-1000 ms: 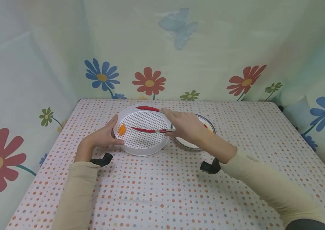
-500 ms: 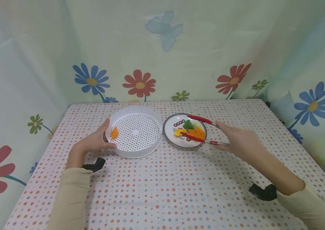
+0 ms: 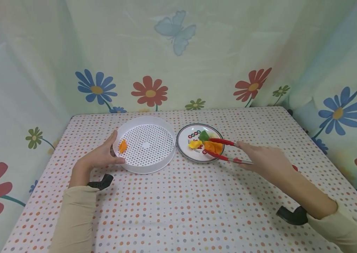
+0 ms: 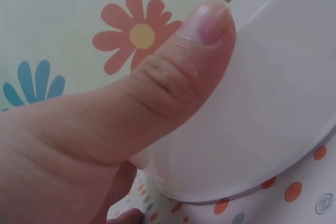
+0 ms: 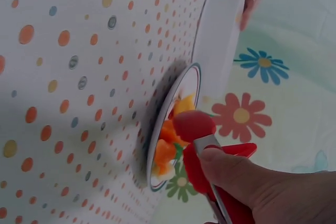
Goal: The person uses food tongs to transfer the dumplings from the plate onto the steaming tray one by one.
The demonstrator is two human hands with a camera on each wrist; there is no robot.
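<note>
Both arms wear long, pale beige sleeves [image 3: 77,218] that end at the wrists, leaving the hands bare. A small black curved camera mount [image 3: 100,183] sits under the left wrist, and a matching black mount [image 3: 292,215] sits under the right wrist.

Sieve tray [image 3: 146,165] left of plate [image 3: 184,138], tongs [image 3: 220,149] over plate.

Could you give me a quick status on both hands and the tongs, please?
Left hand grips the strainer rim. Right hand holds tongs, tips around an orange piece on the plate. One orange bit in strainer. Nothing in the way.
</note>
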